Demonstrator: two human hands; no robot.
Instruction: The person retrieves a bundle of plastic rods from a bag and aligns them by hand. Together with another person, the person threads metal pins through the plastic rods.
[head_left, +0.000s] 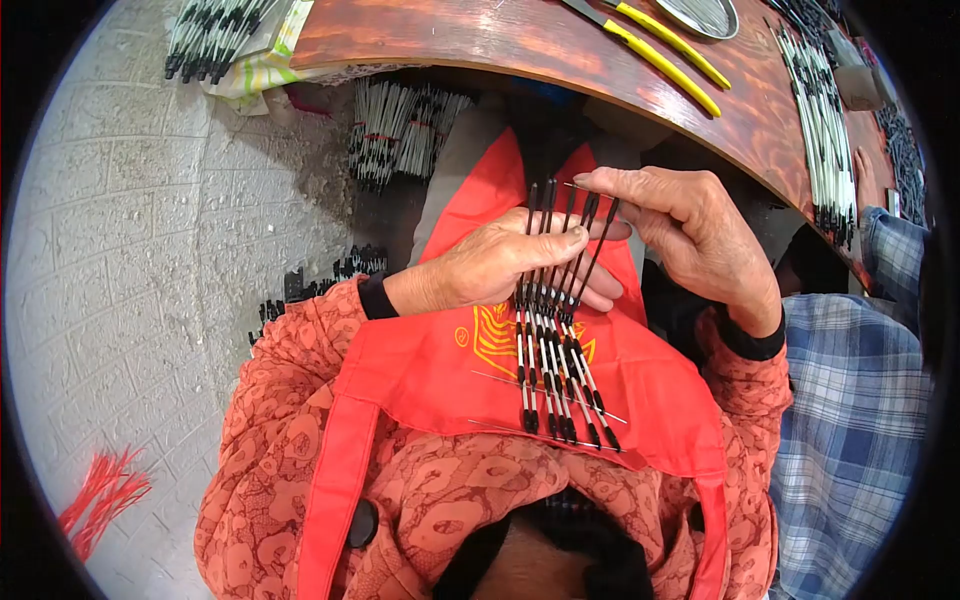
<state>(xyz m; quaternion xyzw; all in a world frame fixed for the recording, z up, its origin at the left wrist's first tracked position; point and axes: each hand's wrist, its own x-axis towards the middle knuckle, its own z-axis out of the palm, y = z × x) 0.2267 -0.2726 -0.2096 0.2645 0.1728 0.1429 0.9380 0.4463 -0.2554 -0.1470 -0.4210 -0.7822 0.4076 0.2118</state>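
My left hand (505,258) holds a fan of several black-and-white rods (548,340), thumb on top of their black upper parts and fingers beneath. Thin metal wires (545,435) cross the lower ends of the rods, over the red apron (430,370). At the upper right of the fan is my right hand (690,225), its thumb and index finger pinched together on the end of a thin wire (572,185) by the black loops at the rod tops.
Yellow-handled pliers (665,65), a round metal dish (705,12) and rod bundles (815,130) lie on the wooden table (400,30). More bundles (390,130) hang beneath its edge. A person in a plaid shirt (850,430) sits at the right. Red strands (105,495) lie lower left.
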